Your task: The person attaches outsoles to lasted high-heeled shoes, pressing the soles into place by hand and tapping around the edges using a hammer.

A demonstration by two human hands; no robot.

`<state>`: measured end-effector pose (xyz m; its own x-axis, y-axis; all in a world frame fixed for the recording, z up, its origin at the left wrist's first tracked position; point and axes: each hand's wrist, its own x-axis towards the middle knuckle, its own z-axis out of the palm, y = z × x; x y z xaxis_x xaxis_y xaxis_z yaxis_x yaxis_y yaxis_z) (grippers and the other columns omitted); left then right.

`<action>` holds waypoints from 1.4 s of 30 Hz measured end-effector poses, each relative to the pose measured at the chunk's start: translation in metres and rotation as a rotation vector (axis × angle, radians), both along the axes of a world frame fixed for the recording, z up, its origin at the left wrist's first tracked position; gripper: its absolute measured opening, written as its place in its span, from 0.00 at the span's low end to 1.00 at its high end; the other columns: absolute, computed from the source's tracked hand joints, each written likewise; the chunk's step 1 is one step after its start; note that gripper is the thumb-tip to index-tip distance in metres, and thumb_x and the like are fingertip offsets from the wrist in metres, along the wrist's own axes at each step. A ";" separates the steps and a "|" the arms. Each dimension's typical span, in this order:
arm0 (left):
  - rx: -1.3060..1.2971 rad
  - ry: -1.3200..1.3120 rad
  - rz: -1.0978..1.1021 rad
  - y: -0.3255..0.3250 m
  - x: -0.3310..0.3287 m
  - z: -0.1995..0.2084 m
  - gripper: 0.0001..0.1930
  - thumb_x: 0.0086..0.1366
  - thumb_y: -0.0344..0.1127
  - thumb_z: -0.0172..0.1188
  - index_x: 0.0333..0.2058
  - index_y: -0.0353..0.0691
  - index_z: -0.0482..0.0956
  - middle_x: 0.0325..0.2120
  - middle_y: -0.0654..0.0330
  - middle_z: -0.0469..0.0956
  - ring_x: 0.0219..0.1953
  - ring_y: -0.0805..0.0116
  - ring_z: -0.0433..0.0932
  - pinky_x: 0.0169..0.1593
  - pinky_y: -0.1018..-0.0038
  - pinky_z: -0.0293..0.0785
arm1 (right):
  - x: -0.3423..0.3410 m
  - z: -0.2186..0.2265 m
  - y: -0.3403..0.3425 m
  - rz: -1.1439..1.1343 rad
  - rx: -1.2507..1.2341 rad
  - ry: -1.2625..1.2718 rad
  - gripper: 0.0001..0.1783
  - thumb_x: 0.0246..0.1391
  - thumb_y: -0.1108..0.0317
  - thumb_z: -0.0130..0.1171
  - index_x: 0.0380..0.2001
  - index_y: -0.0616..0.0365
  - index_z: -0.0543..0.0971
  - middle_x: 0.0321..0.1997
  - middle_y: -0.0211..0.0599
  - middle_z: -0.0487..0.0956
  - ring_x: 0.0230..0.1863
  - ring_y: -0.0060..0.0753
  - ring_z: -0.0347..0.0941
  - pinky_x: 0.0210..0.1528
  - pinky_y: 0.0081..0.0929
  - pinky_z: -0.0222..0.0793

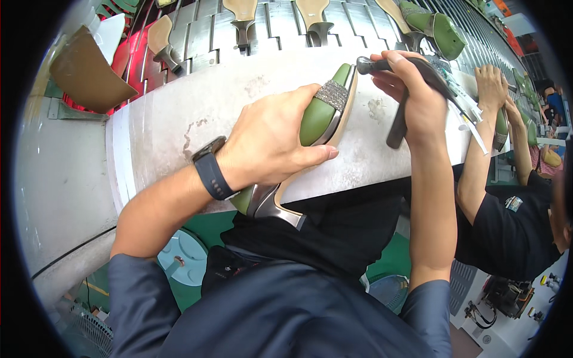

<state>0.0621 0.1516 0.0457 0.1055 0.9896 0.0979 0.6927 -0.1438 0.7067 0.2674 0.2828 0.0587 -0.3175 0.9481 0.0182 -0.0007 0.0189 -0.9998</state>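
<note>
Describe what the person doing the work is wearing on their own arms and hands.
Both hands, left hand and right hand, are bare, with no gloves. The left wrist carries a dark navy smartwatch on a matching band. Slate-blue sleeves are pushed up near the elbows, leaving both forearms bare. No rings show.

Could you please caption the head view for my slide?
Left hand grips a green high-heeled shoe on the white bench; right hand holds a hammer.

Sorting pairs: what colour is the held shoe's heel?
Metallic silver heel, clearest in the head view.
</note>
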 end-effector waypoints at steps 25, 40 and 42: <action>0.740 -0.138 0.005 -0.045 0.044 0.069 0.39 0.45 0.25 0.70 0.60 0.35 0.71 0.52 0.47 0.78 0.54 0.49 0.79 0.57 0.62 0.75 | 0.032 0.121 -0.158 0.156 0.524 -0.048 0.27 0.55 0.51 0.67 0.41 0.68 0.76 0.44 0.62 0.83 0.48 0.47 0.81 0.59 0.39 0.74; 0.880 0.108 0.090 -0.108 0.026 -0.033 0.42 0.64 0.54 0.68 0.67 0.36 0.61 0.63 0.41 0.71 0.64 0.42 0.73 0.70 0.40 0.58 | 0.026 0.061 -0.175 0.519 0.154 0.027 0.14 0.57 0.77 0.68 0.47 0.67 0.81 0.48 0.46 0.86 0.49 0.29 0.84 0.54 0.28 0.78; 0.766 0.267 0.163 -0.117 0.024 -0.057 0.41 0.67 0.58 0.63 0.69 0.38 0.60 0.68 0.40 0.65 0.70 0.41 0.66 0.71 0.35 0.51 | 0.030 0.022 -0.186 0.394 0.054 0.016 0.14 0.58 0.78 0.66 0.47 0.67 0.81 0.48 0.46 0.86 0.49 0.29 0.84 0.54 0.27 0.78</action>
<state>0.0859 0.0348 -0.0113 0.0820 0.6637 0.7435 0.8772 -0.4022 0.2623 0.2976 0.0970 0.0804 -0.6560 0.7514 0.0720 -0.0335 0.0663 -0.9972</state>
